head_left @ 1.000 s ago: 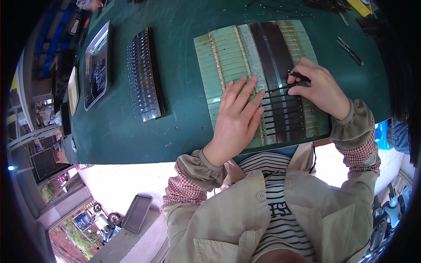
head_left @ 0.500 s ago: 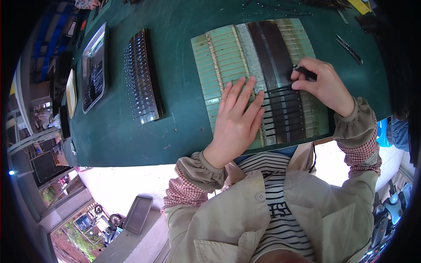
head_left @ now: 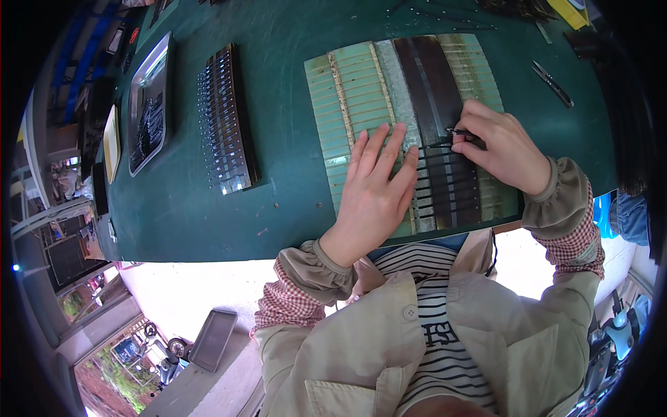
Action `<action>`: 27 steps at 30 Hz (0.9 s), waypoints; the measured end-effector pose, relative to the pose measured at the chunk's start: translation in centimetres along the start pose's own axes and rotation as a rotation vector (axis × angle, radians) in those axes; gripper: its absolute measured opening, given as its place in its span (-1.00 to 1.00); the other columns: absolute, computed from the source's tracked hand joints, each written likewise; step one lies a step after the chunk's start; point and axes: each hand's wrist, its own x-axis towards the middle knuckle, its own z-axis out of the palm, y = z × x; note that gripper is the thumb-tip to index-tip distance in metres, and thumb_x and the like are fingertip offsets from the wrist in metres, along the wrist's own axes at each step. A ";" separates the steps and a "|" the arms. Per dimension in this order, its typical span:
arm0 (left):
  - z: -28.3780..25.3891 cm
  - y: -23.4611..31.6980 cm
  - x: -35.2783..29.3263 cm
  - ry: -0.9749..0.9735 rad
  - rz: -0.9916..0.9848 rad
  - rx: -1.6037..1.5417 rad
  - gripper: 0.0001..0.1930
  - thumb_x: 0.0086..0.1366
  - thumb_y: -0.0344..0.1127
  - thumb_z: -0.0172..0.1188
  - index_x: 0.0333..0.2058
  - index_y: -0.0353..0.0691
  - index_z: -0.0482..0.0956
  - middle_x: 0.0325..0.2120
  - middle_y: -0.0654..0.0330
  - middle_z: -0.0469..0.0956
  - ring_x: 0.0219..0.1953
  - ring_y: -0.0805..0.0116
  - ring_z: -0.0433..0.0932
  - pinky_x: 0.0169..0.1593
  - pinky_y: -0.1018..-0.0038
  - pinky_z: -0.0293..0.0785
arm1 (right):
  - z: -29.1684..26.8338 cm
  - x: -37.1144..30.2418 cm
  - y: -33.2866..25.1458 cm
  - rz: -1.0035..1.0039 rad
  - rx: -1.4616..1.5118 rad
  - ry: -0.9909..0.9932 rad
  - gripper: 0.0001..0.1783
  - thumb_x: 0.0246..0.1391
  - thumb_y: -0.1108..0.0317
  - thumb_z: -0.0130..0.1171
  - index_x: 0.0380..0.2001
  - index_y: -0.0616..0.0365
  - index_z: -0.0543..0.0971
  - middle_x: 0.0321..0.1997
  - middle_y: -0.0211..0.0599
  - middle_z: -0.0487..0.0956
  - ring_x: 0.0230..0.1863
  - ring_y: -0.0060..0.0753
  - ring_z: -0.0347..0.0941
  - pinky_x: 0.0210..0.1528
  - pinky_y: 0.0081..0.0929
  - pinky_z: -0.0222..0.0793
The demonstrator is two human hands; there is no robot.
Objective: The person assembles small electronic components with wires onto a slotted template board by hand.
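A pale green grooved board [head_left: 347, 78] lies before me, with a dark strip-shaped panel [head_left: 434, 94] running down it and a lighter band along the panel's middle. Near the panel's front half, thin black strips [head_left: 445, 186] lie across it in a row. My left hand [head_left: 375, 187] rests on the board, fingers stretched out and spread, fingertips beside the dark panel. Over the panel's right edge, my right hand [head_left: 501, 142] is closed in a pinch on a slim black piece [head_left: 464, 133] with a shiny tip. Its exact kind is hidden by the fingers.
To the left lies a dark strip assembly [head_left: 226, 118] with rows of shiny points. Beyond it are a metal tray [head_left: 162, 76] of small dark parts and a pale yellow tray [head_left: 112, 146]. Tweezers [head_left: 553, 83] lie at right; a yellow container [head_left: 571, 12] stands at far right.
My right hand has moved left and slightly nearer to me, bringing the slim black piece over the dark panel. My left hand stays in place.
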 end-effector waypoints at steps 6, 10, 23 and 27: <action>-0.9 0.2 -0.7 -0.033 0.008 0.008 -0.67 0.08 -0.47 0.17 -0.12 -0.29 0.48 0.08 -0.01 0.30 0.16 -0.02 0.21 0.20 0.06 0.09 | -2.9 0.3 -1.6 0.221 0.206 -0.052 -0.85 -0.08 0.45 0.19 -0.45 0.29 0.45 -0.46 -0.33 0.45 -0.47 -0.47 0.41 -0.40 -0.49 0.31; -1.6 0.0 -0.3 0.067 -0.075 -0.283 -0.73 0.10 -0.49 0.14 -0.17 -0.29 0.49 0.00 -0.01 0.38 0.10 0.00 0.29 0.19 0.15 0.15 | -2.1 0.2 -1.8 0.299 0.446 -0.111 -0.87 -0.06 0.52 0.18 -0.42 0.28 0.45 -0.40 -0.42 0.47 -0.37 -0.68 0.35 -0.32 -0.64 0.29; -1.0 -2.2 0.8 0.165 -0.177 -0.384 -0.87 0.13 -0.54 0.11 -0.30 -0.39 0.52 -0.15 0.00 0.49 0.01 -0.01 0.40 0.08 0.24 0.31 | -0.9 2.2 0.6 0.248 0.542 -0.179 -0.85 -0.07 0.54 0.16 -0.37 0.28 0.45 -0.38 -0.43 0.49 -0.36 -0.65 0.34 -0.23 -0.65 0.31; -0.2 -2.0 1.0 0.149 -0.122 -0.273 -0.86 0.12 -0.54 0.11 -0.31 -0.43 0.51 -0.13 -0.02 0.48 0.01 -0.02 0.40 0.08 0.22 0.31 | -0.4 2.5 1.9 0.233 0.457 -0.171 -0.84 -0.08 0.55 0.16 -0.36 0.28 0.45 -0.39 -0.41 0.49 -0.37 -0.63 0.34 -0.24 -0.65 0.31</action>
